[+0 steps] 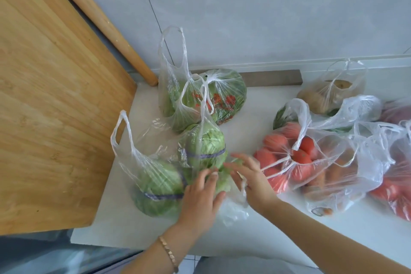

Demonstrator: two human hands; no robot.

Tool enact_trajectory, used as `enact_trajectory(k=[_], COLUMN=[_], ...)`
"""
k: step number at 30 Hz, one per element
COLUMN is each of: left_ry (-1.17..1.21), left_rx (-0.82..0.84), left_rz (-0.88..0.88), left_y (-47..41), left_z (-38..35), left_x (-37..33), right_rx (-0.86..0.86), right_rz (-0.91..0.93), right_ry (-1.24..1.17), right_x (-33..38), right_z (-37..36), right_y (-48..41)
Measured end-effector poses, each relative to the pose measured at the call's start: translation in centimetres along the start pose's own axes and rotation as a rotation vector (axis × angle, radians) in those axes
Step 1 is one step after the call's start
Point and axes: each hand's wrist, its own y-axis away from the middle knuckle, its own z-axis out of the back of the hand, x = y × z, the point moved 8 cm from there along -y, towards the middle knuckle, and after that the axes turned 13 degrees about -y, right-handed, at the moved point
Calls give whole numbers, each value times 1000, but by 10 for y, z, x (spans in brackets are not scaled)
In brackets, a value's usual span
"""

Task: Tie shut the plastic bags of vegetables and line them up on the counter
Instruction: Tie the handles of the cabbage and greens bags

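On the counter's (255, 104) left side a wooden cutting board (55, 106) and a rolling pin (100, 20) lean against the wall, and the bags begin just beside them.

Nearest is the cabbage bag (155, 180), which holds two banded heads. Its mouth is unknotted and one handle loop (121, 131) stands free, so this looks like the bag in hand. Behind it a bag of leafy greens (169, 91) is also untied, with a handle sticking straight up. The red-printed bag (224, 98) touching it is already knotted at the top.

The left hand (200, 200) lies flat on the cabbage bag's near side, its fingers straight and together, pressing the film and gripping nothing. The right hand (253, 178) is just beside it, apart from the left, with fingers spread and nearly straight over the bag's loose plastic. A twisted strand of handle lies across its inner edge. Motion blur hides whether the thumb nips that strand.

Further right, the tomato bag (280, 162) and the potato bag (329, 95) near the wall both show knots. The carrot bag (333, 175) and the bags at the right edge overlap too much for me to say if they are closed.

By my reckoning the tying is partly done, with at least two bags left to close. None of the bags form a row yet; they sit in two loose clusters, well apart.
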Motion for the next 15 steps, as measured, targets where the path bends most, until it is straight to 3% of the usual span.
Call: enact_trajectory(k=[2, 4, 9, 11, 13, 15], left_ry=[-129, -218, -181, -84, 351, 844], left_rx=[60, 64, 7, -21, -44, -75], left_rz=[7, -59, -69, -22, 130, 350], left_y=[3, 3, -2, -3, -5, -4], left_z=[-19, -28, -28, -18, -5, 9], left_x=[-3, -9, -9, -6, 4, 16], right_rx=[222, 313, 230, 258, 166, -36], right_rz=[-13, -67, 67, -47, -344, -522], right_ry=[229, 395, 572, 331, -84, -656], right_x=[-27, -52, -50, -51, -52, -33], right_z=[-31, -45, -49, -44, -25, 3], right_y=[7, 12, 11, 9, 4, -2])
